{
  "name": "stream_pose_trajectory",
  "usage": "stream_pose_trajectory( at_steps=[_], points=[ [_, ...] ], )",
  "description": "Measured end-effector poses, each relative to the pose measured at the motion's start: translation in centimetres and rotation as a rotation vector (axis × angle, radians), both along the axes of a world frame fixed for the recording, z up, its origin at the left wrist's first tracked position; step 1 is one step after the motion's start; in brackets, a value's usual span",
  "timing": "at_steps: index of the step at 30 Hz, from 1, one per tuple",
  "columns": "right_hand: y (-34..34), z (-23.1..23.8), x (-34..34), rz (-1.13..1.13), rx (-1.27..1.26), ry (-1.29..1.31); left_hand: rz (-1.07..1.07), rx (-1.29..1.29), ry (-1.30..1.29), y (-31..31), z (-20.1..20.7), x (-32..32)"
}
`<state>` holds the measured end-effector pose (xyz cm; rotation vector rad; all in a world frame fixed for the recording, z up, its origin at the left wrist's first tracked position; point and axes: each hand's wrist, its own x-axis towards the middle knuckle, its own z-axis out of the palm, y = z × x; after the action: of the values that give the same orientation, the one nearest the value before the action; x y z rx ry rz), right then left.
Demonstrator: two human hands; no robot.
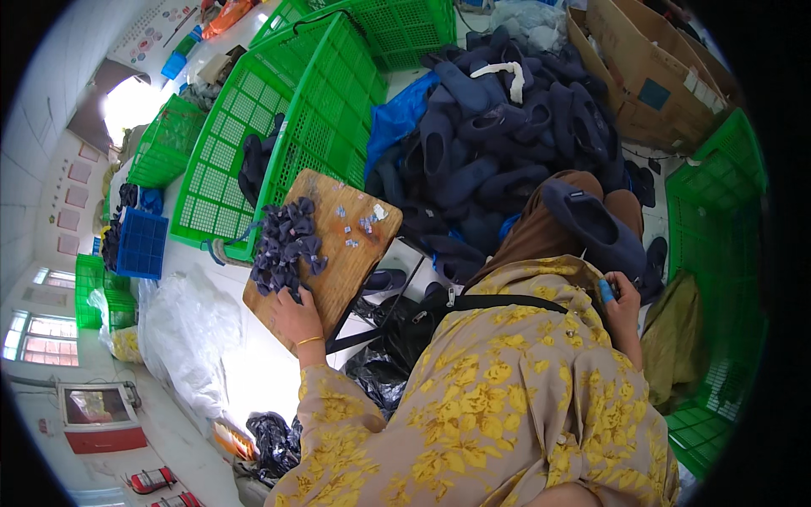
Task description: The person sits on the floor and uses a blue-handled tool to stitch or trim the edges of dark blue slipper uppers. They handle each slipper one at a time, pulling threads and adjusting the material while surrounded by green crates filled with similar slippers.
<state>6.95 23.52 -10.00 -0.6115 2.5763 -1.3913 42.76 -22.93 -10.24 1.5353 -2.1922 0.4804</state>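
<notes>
My left hand (297,318) reaches over the near edge of a wooden board (351,262). Its fingertips pinch a dark fabric bow at the near end of a heap of such bows (287,241). On my lap lies a navy slip-on shoe (585,221), its opening facing up. My right hand (623,311) is beside the heel end of this shoe, fingers curled together, with a blue wrap on one finger. What those fingers hold, if anything, is hidden. Small shiny pieces (365,225) lie scattered on the board's far half.
Beyond my knees rises a big pile of navy shoes (498,127), a white strip (503,74) on top. Green crates (317,110) stand at the left, another green crate (718,194) at the right. A cardboard box (655,76) is at the far right. Black plastic bags (380,367) lie beneath the board.
</notes>
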Motion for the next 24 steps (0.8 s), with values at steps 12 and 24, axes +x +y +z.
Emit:
stream_pose_trajectory(
  at_steps=[12, 24],
  points=[
    [0.3, 0.1, -0.4, -0.02, -0.03, -0.002, 0.023, 0.364, 1.437, -2.1, 5.9, 1.5],
    [-0.6, 3.5, -1.9, -0.029, -0.291, -0.201, -0.705, 1.372, 1.055, 11.4, 12.2, -21.2]
  ],
)
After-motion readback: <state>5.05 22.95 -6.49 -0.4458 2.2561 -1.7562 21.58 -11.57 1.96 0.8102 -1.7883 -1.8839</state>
